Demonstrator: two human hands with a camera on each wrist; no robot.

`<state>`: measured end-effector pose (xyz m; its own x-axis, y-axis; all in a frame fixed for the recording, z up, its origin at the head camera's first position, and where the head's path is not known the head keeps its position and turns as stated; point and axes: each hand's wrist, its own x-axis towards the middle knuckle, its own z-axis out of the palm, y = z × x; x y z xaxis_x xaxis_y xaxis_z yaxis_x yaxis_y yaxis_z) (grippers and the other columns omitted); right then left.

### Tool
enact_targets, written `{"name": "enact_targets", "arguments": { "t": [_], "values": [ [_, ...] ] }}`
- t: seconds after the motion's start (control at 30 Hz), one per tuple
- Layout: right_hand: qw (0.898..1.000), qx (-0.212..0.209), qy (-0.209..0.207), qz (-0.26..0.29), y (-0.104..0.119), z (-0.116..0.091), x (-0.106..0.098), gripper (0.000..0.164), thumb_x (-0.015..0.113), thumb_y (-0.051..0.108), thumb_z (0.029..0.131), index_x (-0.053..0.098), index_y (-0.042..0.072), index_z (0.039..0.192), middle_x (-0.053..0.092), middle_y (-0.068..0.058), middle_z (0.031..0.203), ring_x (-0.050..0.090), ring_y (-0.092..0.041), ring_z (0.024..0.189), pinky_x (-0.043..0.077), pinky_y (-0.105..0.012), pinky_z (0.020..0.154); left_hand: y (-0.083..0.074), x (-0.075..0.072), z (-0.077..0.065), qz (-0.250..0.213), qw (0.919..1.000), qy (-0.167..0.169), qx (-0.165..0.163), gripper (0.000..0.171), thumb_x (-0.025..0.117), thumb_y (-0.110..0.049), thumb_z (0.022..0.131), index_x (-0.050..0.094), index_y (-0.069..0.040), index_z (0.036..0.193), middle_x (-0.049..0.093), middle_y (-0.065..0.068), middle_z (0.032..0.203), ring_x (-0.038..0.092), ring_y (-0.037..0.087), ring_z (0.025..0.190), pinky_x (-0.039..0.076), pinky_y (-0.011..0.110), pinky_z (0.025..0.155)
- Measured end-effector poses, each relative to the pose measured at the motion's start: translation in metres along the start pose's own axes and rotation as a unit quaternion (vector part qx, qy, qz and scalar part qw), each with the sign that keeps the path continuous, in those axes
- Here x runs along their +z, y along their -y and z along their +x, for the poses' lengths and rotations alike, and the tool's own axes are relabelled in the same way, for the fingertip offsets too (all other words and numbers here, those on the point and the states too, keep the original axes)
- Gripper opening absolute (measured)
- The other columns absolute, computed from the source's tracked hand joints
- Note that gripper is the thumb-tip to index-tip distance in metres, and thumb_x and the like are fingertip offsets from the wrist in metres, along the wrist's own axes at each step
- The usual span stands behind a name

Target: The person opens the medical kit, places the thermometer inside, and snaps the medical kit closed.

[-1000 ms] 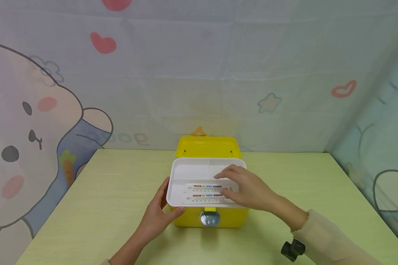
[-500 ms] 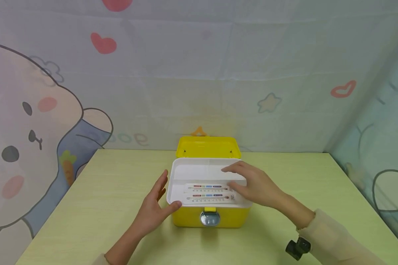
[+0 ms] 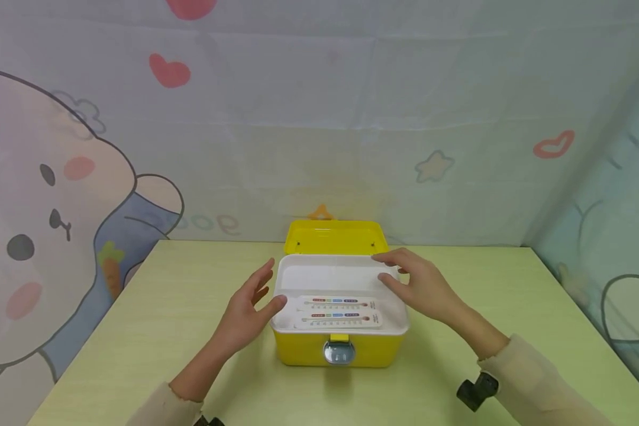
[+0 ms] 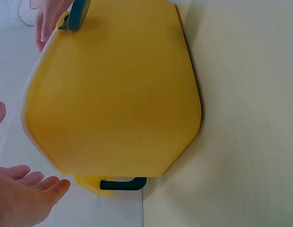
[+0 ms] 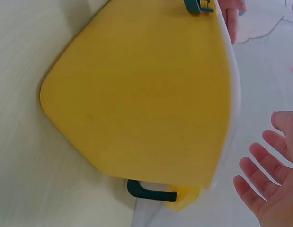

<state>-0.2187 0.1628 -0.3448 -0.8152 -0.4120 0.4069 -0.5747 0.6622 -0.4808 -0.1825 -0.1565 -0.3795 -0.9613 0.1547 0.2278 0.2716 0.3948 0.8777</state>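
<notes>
A yellow box [image 3: 309,350] with a grey front latch [image 3: 339,352] stands on the table, its yellow lid [image 3: 335,236] tipped back. In its top sits a white tray [image 3: 319,273], where two thermometer cards [image 3: 338,320] lie side by side in the front part. My left hand [image 3: 245,316] is at the tray's left edge, fingers spread, holding nothing. Over the right rim hovers my right hand [image 3: 426,288], likewise holding nothing, its fingers loosely bent. Both wrist views show the box's yellow side [image 4: 113,94] and a dark green handle [image 5: 151,191] at the back.
The pale wooden table [image 3: 207,266] reaches back to a cloth backdrop [image 3: 298,118] printed with a cartoon animal, hearts and stars. Its far edge lies close behind the lid. A small black device [image 3: 477,390] is on the right wrist.
My right hand has drawn back from the thermometer cards to the tray's right edge. My left hand has let go of the tray's left side and lifted slightly. The cards stay in place.
</notes>
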Motion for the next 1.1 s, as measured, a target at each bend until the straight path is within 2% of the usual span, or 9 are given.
{"name": "enact_targets", "arguments": {
  "t": [0.13,0.37,0.7,0.8,0.97,1.1],
  "values": [
    [1.000,0.022,-0.006,0.011,-0.010,0.000,-0.001,0.035,0.065,0.016,0.086,0.060,0.008,0.119,0.060,-0.007,0.115,0.058,-0.024,0.100,0.053,-0.041,0.080,0.001,-0.002,0.008,0.002,0.9998,0.005,-0.018,0.068,0.065,-0.032,0.085,0.032,-0.019,0.143,0.035,0.005,0.146,0.035,0.027,0.133,0.036,0.041,0.103],
    [0.998,0.048,-0.024,0.038,-0.027,0.003,-0.001,0.036,0.060,0.017,0.090,0.057,0.005,0.124,0.059,-0.011,0.119,0.059,-0.027,0.102,0.053,-0.043,0.082,0.007,-0.012,0.022,0.022,0.9995,0.005,-0.022,0.064,0.062,-0.035,0.088,0.033,-0.018,0.143,0.037,0.008,0.145,0.037,0.026,0.132,0.036,0.042,0.104],
    [0.988,0.125,-0.025,0.090,-0.050,0.005,0.000,0.042,0.052,0.029,0.094,0.050,0.010,0.132,0.056,-0.014,0.125,0.057,-0.030,0.108,0.050,-0.044,0.088,0.016,-0.021,0.044,0.024,0.9987,0.009,-0.044,0.060,0.057,-0.039,0.090,0.038,-0.014,0.141,0.038,0.008,0.144,0.040,0.030,0.129,0.040,0.044,0.101],
    [0.981,0.157,-0.021,0.112,-0.055,0.007,0.001,0.045,0.050,0.032,0.095,0.047,0.011,0.134,0.055,-0.014,0.127,0.056,-0.032,0.109,0.051,-0.043,0.087,0.017,-0.023,0.049,0.021,0.9984,0.010,-0.052,0.058,0.056,-0.039,0.090,0.039,-0.013,0.140,0.040,0.011,0.143,0.042,0.031,0.128,0.042,0.045,0.099],
    [0.963,0.213,-0.009,0.165,-0.064,0.011,0.004,0.052,0.050,0.039,0.094,0.043,0.011,0.137,0.052,-0.015,0.130,0.056,-0.030,0.110,0.051,-0.039,0.088,0.019,-0.026,0.056,0.021,0.9975,0.009,-0.066,0.059,0.055,-0.042,0.090,0.040,-0.014,0.139,0.041,0.009,0.142,0.043,0.029,0.127,0.043,0.046,0.098],
    [0.953,0.236,0.003,0.188,-0.069,0.013,0.005,0.061,0.048,0.048,0.092,0.040,0.011,0.139,0.049,-0.016,0.132,0.055,-0.031,0.112,0.049,-0.041,0.091,0.022,-0.027,0.063,0.025,0.9971,0.007,-0.072,0.058,0.055,-0.044,0.090,0.042,-0.014,0.138,0.042,0.007,0.141,0.045,0.028,0.126,0.043,0.046,0.098]
  ]
}}
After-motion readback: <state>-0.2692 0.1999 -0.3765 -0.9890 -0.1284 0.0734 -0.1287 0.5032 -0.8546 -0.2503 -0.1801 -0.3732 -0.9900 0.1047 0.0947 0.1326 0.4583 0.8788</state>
